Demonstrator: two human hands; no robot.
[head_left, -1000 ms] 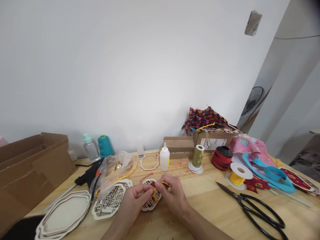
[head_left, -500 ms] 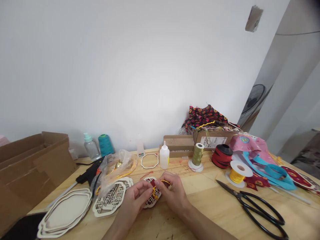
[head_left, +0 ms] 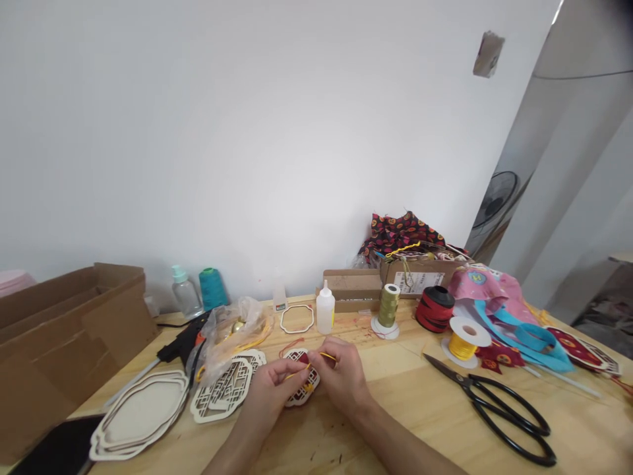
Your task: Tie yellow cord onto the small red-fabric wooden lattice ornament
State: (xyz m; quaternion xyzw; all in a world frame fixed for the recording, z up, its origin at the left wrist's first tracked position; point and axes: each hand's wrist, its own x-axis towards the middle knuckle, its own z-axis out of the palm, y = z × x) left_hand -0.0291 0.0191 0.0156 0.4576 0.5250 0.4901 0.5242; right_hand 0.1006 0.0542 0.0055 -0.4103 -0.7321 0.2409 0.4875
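Observation:
Both my hands work a yellow cord close together at the middle of the table. My left hand (head_left: pixel 279 386) pinches the cord between thumb and forefinger. Opposite it, my right hand (head_left: pixel 341 373) holds another stretch of the yellow cord (head_left: pixel 326 355), which arcs over its fingers. Beneath the fingertips lies a small pale lattice panel with dark red backing (head_left: pixel 299 398), partly covered by both hands. A bit of yellow cord rests on its lower part. Left of my left hand are several cut-out lattice panels (head_left: pixel 217 404).
Black-handled scissors (head_left: pixel 494 402) lie at right, near a yellow cord spool (head_left: pixel 465 343). A glue bottle (head_left: pixel 325 310), an olive thread spool (head_left: pixel 390 307) and a red ribbon roll (head_left: pixel 434 309) stand behind. Stacked blank plaques (head_left: pixel 143 412) and a cardboard box (head_left: pixel 74 356) are at left.
The yellow cord between my hands has shifted and now runs straighter from one to the other. My fingers have moved slightly; the whole view has turned a little.

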